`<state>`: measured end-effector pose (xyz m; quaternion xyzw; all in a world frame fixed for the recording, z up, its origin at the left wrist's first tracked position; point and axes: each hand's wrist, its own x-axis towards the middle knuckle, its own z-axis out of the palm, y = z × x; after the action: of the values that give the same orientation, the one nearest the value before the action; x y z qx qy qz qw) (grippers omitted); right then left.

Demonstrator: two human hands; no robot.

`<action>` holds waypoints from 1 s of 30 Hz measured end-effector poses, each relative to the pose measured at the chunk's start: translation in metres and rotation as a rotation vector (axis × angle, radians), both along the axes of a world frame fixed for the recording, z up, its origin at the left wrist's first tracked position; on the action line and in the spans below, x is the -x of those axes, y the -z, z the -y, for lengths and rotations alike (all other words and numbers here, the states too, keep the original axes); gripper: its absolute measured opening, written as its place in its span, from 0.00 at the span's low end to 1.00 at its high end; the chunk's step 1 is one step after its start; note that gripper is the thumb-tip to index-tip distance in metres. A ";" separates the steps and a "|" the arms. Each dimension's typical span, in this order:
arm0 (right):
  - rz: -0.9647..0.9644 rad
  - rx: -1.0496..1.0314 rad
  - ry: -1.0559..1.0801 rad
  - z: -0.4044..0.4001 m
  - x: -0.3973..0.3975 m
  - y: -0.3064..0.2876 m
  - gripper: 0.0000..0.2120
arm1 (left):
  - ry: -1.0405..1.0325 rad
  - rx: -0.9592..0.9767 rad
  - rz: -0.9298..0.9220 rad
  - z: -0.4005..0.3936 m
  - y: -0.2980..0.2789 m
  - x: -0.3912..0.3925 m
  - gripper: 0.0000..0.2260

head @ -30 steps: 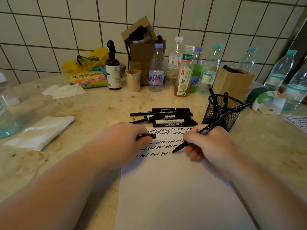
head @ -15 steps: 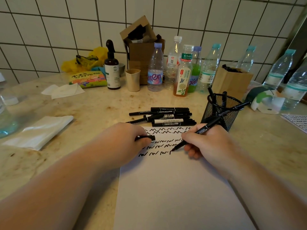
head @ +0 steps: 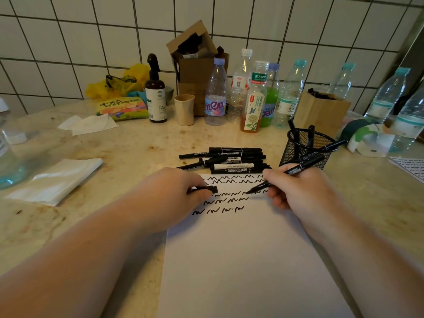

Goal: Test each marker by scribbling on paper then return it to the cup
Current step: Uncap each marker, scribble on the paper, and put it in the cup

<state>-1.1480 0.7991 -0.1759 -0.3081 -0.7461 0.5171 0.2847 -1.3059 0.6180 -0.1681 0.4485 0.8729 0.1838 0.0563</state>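
A white sheet of paper [head: 241,260] lies in front of me, with rows of black scribbles across its top. My right hand [head: 296,189] grips a black marker [head: 298,169], its tip just above the scribbles. My left hand [head: 169,193] rests on the paper's left edge and pinches the marker's black cap [head: 206,188]. A pile of several black markers [head: 227,160] lies just beyond the paper. To the right stands a black mesh cup [head: 305,149] holding a few markers.
Several plastic bottles [head: 215,97] stand along the tiled wall with a brown spray bottle [head: 156,95], a beige cup [head: 184,109], a cardboard box [head: 195,72] and a wooden holder [head: 321,113]. A folded plastic bag [head: 55,180] lies left. Another scribbled sheet [head: 410,167] lies far right.
My right hand has finished the bottom-row scribble and lifted the marker tip up and to the right. My left hand and the cap have stayed in place.
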 end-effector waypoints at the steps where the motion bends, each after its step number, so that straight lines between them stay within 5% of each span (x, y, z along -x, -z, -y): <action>1: -0.024 -0.010 -0.010 0.000 0.000 -0.001 0.12 | 0.003 -0.006 0.011 0.000 -0.001 0.000 0.11; 5: -0.171 0.114 -0.130 0.008 -0.002 -0.008 0.09 | 0.018 -0.044 0.052 -0.001 -0.004 -0.003 0.09; 9: -0.282 0.384 -0.233 0.014 0.000 -0.013 0.17 | 0.026 -0.084 0.069 -0.001 -0.006 -0.006 0.09; 20: -0.213 0.306 -0.290 0.017 -0.002 -0.014 0.04 | 0.077 -0.133 0.091 0.001 -0.006 -0.007 0.08; 25: -0.190 0.269 -0.352 0.020 -0.005 -0.015 0.13 | 0.154 -0.090 0.092 0.001 -0.009 -0.009 0.05; 30: -0.207 0.245 -0.386 0.023 -0.005 -0.013 0.06 | 0.189 -0.012 0.014 0.004 -0.012 -0.013 0.08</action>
<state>-1.1433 0.7759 -0.1625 -0.1375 -0.6897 0.6773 0.2158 -1.2933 0.6145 -0.1564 0.5278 0.8252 0.1860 0.0768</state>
